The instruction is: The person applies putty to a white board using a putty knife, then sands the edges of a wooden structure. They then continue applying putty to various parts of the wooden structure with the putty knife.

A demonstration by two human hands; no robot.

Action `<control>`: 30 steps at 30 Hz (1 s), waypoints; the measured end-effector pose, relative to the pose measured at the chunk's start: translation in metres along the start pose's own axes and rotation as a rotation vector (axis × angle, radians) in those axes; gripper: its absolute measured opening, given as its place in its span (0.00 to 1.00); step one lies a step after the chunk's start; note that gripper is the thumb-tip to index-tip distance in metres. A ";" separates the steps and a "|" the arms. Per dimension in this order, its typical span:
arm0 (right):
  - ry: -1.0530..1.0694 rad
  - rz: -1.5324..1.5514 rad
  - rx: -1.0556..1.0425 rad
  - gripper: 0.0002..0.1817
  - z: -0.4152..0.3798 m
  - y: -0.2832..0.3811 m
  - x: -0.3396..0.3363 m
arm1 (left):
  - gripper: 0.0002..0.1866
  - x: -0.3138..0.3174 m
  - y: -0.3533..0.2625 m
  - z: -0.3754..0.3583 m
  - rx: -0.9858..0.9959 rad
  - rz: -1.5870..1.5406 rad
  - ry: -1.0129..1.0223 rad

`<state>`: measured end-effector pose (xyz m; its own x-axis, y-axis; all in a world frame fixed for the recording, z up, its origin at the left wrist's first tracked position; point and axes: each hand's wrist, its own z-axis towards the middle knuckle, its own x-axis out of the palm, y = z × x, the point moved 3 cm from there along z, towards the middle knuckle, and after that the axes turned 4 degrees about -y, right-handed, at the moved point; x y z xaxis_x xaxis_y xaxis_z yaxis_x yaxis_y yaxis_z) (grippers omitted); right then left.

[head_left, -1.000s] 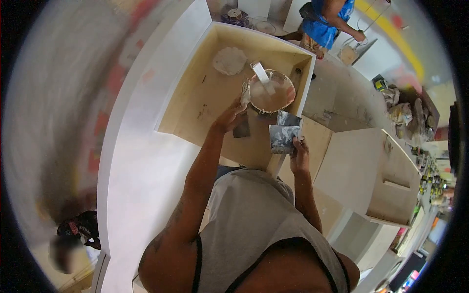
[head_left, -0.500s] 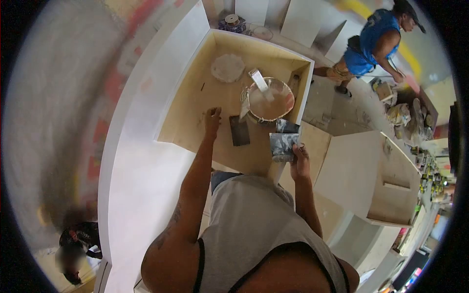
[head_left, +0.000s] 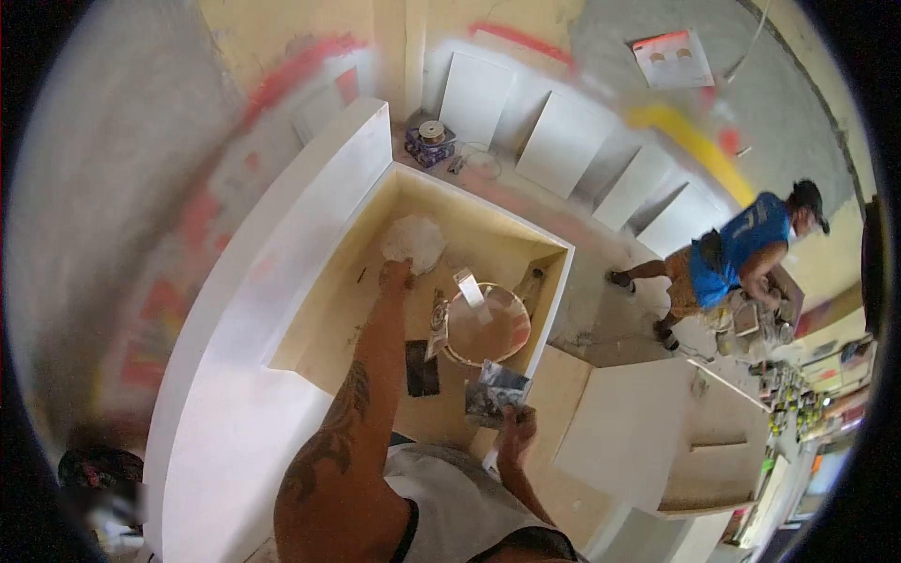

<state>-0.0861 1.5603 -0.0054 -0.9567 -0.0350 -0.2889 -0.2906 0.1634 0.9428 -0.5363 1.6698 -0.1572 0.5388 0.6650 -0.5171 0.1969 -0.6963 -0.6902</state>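
My left hand (head_left: 397, 274) reaches to the near edge of a whitish, rough-edged round disc (head_left: 413, 240) lying in a shallow wooden box (head_left: 324, 310). Whether its fingers are closed on the disc does not show clearly. In my right hand (head_left: 516, 432) are dark flat scrapers (head_left: 496, 392) smeared with pale putty, held over the box's near right side. A bucket (head_left: 488, 328) of pale putty stands in the box, with a white-handled tool (head_left: 469, 287) leaning in it. Left of the bucket lies a dark rectangular plate (head_left: 422, 368).
A white panel wall (head_left: 253, 281) runs along the box's left side. White boards (head_left: 563, 141) lean on the far wall. A person in blue (head_left: 741, 244) bends over clutter on the right. Another person (head_left: 103, 479) is at lower left. A spool (head_left: 432, 132) sits beyond the box.
My left hand has moved forward to the disc. The camera view has tilted up. The person in blue has gone from walking upright to bending over the clutter.
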 end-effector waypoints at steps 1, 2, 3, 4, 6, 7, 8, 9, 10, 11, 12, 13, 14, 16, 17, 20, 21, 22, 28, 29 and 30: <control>-0.038 0.034 -0.068 0.14 0.000 -0.011 0.004 | 0.18 0.003 0.000 0.008 0.027 0.035 -0.010; -0.072 0.069 -0.129 0.16 0.001 -0.026 0.004 | 0.18 0.005 0.000 0.015 0.058 0.036 -0.003; -0.062 0.057 -0.118 0.16 0.002 -0.032 0.003 | 0.17 0.006 0.004 0.019 0.089 0.030 0.003; -0.060 0.020 -0.148 0.15 0.002 -0.035 0.000 | 0.17 0.006 0.007 0.022 0.121 0.018 0.012; -0.035 -0.024 -0.156 0.14 -0.010 -0.045 0.000 | 0.16 0.003 0.024 0.025 0.163 -0.002 0.014; -0.110 -0.104 -0.261 0.12 -0.015 -0.046 0.002 | 0.16 -0.001 0.025 0.021 0.177 -0.016 0.018; -0.078 -0.112 -0.240 0.11 -0.016 -0.031 0.004 | 0.16 -0.003 0.027 0.021 0.193 -0.027 0.016; -0.047 -0.120 -0.220 0.11 -0.016 -0.017 0.006 | 0.16 -0.003 0.027 0.022 0.216 -0.036 0.009; -0.023 -0.118 -0.221 0.11 -0.011 -0.018 0.009 | 0.16 -0.002 0.029 0.026 0.234 -0.046 -0.003; -0.017 -0.199 -0.274 0.11 -0.010 -0.020 0.008 | 0.16 -0.004 0.029 0.024 0.258 -0.056 -0.016; -0.012 -0.278 -0.330 0.12 -0.011 -0.023 0.006 | 0.16 -0.005 0.030 0.020 0.282 -0.067 -0.030; 0.016 -0.281 -0.327 0.12 -0.011 -0.024 0.006 | 0.16 -0.007 0.032 0.019 0.308 -0.080 -0.046; 0.009 -0.302 -0.325 0.12 -0.012 -0.023 0.007 | 0.16 -0.007 0.037 0.017 0.334 -0.095 -0.061; 0.005 -0.315 -0.320 0.13 -0.013 -0.022 0.010 | 0.17 -0.009 0.044 0.016 0.400 -0.124 -0.091; 0.019 -0.296 -0.387 0.13 -0.011 -0.020 0.010 | 0.18 -0.008 0.051 0.019 0.444 -0.134 -0.111; 0.049 -0.272 -0.440 0.14 -0.012 -0.009 0.012 | 0.20 -0.006 0.082 0.045 0.715 -0.013 -0.203; 0.054 -0.275 -0.418 0.14 -0.012 -0.006 0.012 | 0.21 -0.006 0.093 0.054 0.839 0.067 -0.250; 0.068 -0.272 -0.430 0.14 -0.011 -0.008 0.014 | 0.21 -0.008 0.106 0.061 0.934 0.121 -0.296; 0.088 -0.268 -0.396 0.15 -0.008 -0.025 0.012 | 0.18 -0.077 0.102 -0.028 0.438 -0.454 -0.279; 0.067 -0.248 -0.369 0.16 -0.006 -0.027 0.014 | 0.20 -0.083 0.105 -0.031 0.572 -0.276 -0.278; 0.043 -0.228 -0.342 0.16 -0.005 -0.028 0.016 | 0.21 -0.086 0.108 -0.033 0.699 -0.094 -0.270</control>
<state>-0.0931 1.5499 -0.0354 -0.8650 -0.0751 -0.4962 -0.4761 -0.1898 0.8587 -0.5344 1.5283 -0.1704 0.3082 0.8187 -0.4845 -0.3823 -0.3598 -0.8511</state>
